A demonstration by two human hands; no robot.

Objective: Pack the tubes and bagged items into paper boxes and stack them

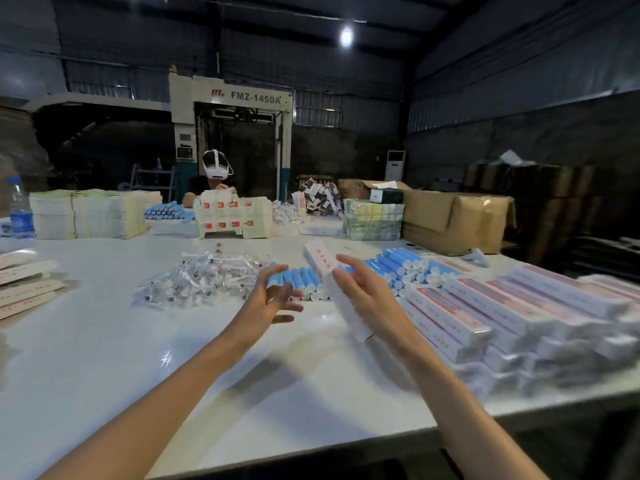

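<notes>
The right hand (372, 299) is gripping a long white paper box with red print (320, 258), holding it tilted above the white tabletop (104, 341) with its far end raised and its near end dipping low; whether that low end is touching the surface I cannot tell through the blur. The left hand (268, 299) is hovering just beside it, fingers spread and holding nothing. To my eye the box is looking closed and is heading for the stack, so the right hand is wanting a firm hold near the box's middle, while the free hand is either steadying the near end or reaching for the next piece. Just behind both hands the row of blue plastic tubes with white caps (301, 280) is lying within easy reach, and the heap of small clear bagged items (201, 275) is sitting to its left. On the right the pile of filled white and red boxes (485, 306) is waiting; laying this one flat and square with its neighbours is looking wise, since that pile is sitting near the table edge.
</notes>
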